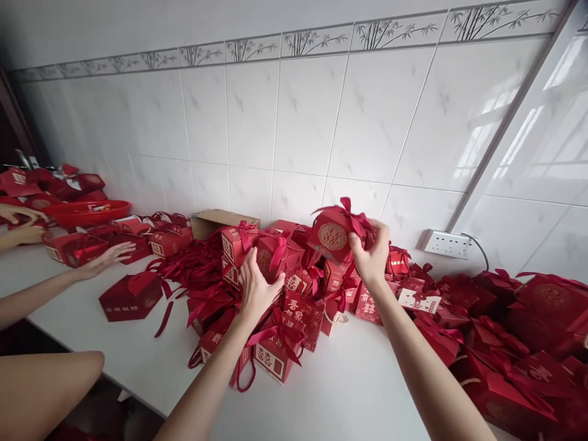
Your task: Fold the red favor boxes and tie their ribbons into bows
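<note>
My right hand [373,254] grips a red gift box [333,237] with a gold round emblem and a ribbon bow on top, held at the top of the heap. My left hand [257,285] is against the heap, its fingers stretched and the thumb apart, close to another bow-tied red box [264,254]. Whether its fingertips press on that box I cannot tell. Below it lie a box with a white double-happiness panel [270,361] and a box with gold lettering [303,315]. Loose dark red ribbons [193,266] lie left of the heap.
Other people's hands [108,260] reach in from the left, near a red box [131,297] and a red basin [89,211]. An open cardboard carton [225,217] stands against the tiled wall. More red boxes [519,367] are piled at right, below a power strip [445,244].
</note>
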Demonstrator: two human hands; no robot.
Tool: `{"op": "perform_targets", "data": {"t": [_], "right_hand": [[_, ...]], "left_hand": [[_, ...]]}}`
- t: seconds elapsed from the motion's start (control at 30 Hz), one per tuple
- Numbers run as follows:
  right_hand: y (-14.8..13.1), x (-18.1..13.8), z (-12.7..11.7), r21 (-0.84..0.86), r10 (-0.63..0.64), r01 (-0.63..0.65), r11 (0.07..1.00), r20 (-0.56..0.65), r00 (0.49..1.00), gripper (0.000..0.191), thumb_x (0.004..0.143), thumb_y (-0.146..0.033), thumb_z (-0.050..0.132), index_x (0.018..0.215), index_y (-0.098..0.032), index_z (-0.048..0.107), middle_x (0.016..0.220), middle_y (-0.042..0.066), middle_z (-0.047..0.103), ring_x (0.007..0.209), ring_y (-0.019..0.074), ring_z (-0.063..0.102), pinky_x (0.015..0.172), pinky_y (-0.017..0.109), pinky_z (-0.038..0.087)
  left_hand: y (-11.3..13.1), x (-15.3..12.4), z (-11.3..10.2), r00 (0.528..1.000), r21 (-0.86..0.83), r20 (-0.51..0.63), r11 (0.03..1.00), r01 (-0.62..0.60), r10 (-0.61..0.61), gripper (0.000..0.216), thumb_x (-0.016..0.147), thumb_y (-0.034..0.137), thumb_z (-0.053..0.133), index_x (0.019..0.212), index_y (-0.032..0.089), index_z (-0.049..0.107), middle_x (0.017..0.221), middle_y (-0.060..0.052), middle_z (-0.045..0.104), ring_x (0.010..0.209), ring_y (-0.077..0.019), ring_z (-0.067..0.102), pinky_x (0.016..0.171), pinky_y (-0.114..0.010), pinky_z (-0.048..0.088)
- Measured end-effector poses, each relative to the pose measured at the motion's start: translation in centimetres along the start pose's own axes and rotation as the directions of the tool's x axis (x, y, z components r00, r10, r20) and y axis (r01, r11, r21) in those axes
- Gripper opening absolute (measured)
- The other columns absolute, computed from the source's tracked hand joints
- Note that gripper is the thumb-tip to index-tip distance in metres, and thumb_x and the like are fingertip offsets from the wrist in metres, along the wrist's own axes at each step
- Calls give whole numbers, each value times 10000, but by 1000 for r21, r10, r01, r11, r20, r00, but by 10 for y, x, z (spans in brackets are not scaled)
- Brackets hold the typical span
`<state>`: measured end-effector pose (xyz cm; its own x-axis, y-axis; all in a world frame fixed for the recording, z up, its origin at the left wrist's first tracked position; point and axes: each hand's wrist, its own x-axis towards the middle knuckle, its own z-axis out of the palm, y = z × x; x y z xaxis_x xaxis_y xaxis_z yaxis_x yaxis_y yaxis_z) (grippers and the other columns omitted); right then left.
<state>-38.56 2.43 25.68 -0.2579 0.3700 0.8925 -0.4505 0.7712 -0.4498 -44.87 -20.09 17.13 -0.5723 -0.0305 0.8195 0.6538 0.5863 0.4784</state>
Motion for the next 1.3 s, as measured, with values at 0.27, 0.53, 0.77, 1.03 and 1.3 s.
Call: {"op": "perform_targets", "data": {"t": [0.27, 0.53, 0.77, 1.03, 1.3], "right_hand": [[-24, 54, 108, -101, 100, -74, 992, 288, 952, 489, 762, -449, 601, 1108, -172, 395, 1143, 145, 427, 1081, 251, 482, 940, 404, 399], [-10, 45, 142, -440, 361, -69, 896, 627, 690, 502, 687, -335, 705, 1089, -129, 488, 1167, 188, 464, 1013, 304, 559, 872, 433, 427], [-17, 36, 129, -468, 348, 47, 883, 718, 603, 469, 771, -411, 628, 1112, -107, 523, 1124, 211, 528, 1031, 344, 557, 863, 474, 428], [-58, -8, 26, -103, -178, 268, 958, 521, 835, 236, 883, -351, 463, 1002, -168, 554, 1030, 119, 556, 970, 252, 570, 860, 396, 457], [-69, -93, -27, 20, -210, 270, 963, 686, 696, 162, 865, -296, 497, 976, -187, 539, 1013, 107, 550, 978, 232, 580, 850, 384, 493]], "left_hand": [[7, -4, 18, 988, -10, -35, 989, 148, -148, 787, 683, 365, 666, 1329, 123, 289, 1268, -212, 457, 1205, -370, 432, 964, -550, 379], [4, -13, 18, 982, 91, -8, 978, 187, -187, 717, 743, 407, 611, 1311, 106, 295, 1289, -238, 454, 1184, -388, 457, 903, -551, 396], [10, -14, 7, 983, 108, 65, 980, 166, -173, 745, 709, 349, 633, 1327, 134, 277, 1342, -225, 412, 1244, -378, 400, 952, -564, 348], [-10, -66, -57, 998, 49, 56, 998, 29, -31, 575, 794, 298, 545, 1305, 167, 319, 1343, -186, 409, 1263, -301, 386, 1014, -497, 318], [-48, -152, -100, 874, 141, 77, 873, 467, -480, 818, 643, 458, 644, 1311, 152, 284, 1341, -218, 405, 1260, -385, 375, 992, -594, 296]]}}
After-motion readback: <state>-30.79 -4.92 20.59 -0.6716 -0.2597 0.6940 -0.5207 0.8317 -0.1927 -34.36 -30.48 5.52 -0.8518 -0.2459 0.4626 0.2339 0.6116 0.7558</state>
